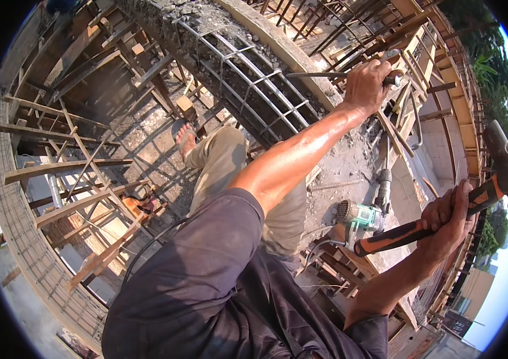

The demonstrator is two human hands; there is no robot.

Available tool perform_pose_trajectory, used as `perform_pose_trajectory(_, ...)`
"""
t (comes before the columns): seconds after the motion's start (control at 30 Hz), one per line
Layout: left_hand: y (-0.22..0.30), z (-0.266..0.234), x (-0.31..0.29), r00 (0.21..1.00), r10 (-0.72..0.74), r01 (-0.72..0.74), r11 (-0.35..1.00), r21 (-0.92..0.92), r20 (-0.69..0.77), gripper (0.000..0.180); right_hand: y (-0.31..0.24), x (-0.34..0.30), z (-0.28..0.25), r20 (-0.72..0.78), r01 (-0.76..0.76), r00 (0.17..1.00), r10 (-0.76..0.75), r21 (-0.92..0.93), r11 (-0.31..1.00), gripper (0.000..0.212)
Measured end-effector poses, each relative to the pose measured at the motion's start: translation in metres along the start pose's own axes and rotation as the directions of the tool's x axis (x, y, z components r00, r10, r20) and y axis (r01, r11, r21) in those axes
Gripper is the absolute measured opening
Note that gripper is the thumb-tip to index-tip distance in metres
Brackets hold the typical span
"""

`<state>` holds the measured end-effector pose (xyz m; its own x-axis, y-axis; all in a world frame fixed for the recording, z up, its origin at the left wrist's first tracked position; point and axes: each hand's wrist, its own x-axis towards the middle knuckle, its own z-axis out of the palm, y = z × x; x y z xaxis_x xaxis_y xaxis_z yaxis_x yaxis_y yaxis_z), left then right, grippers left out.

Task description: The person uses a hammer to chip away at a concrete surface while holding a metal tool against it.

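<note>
My left hand (366,87) is closed around a dark steel bar (317,75), slim like a long chisel. The bar's far tip reaches the edge of a steel rebar cage (254,75) set in a broken-open concrete beam; I cannot tell whether it touches. Its blunt end (393,81) sticks out on the right of my fist. My right hand (448,218) grips a hammer by its black and orange handle (394,237). The hammer's dark metal head (503,158) is raised at the right, apart from the bar.
A green power drill (364,214) lies on the concrete ledge (341,179) beside my leg, its cable near my knee. My sandalled foot (185,136) rests lower left among wooden props (68,170). Rubble lies along the beam. Timber formwork (457,113) lines the right.
</note>
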<state>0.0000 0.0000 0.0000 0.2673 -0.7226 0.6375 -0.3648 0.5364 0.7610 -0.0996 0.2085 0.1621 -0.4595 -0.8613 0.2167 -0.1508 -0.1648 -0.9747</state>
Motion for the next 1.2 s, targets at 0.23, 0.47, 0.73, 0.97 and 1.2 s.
perform_pose_trajectory(0.23, -0.004, 0.007, 0.016, 0.999, -0.027, 0.025, 0.998, -0.051, -0.022, 0.024, -0.01, 0.006, 0.013, 0.034, -0.022, 0.999, 0.018, 0.11, 0.994, 0.039)
perform_pose_trajectory(0.47, -0.004, 0.044, 0.039, 0.988, -0.154, 0.153, 0.986, 0.069, -0.001, 0.028, 0.001, 0.066, 0.048, 0.084, -0.016, 0.996, 0.012, 0.047, 0.999, 0.039)
perform_pose_trajectory(0.73, -0.018, 0.064, 0.054, 0.979, -0.19, 0.183, 0.978, 0.095, 0.069, 0.022, 0.033, 0.108, 0.045, 0.28, -0.207, 0.923, 0.263, -0.215, 0.955, 0.034)
perform_pose_trajectory(0.97, -0.018, 0.068, 0.066, 0.964, -0.24, 0.233, 0.97, 0.077, 0.115, 0.021, -0.023, 0.139, 0.058, 0.148, 0.085, 0.983, -0.105, 0.137, 0.987, 0.031)
perform_pose_trajectory(1.2, -0.047, 0.06, 0.067, 0.979, -0.112, 0.095, 0.99, 0.101, 0.173, 0.021, 0.033, 0.106, 0.067, 0.414, -0.189, 0.837, 0.358, -0.394, 0.899, 0.031)
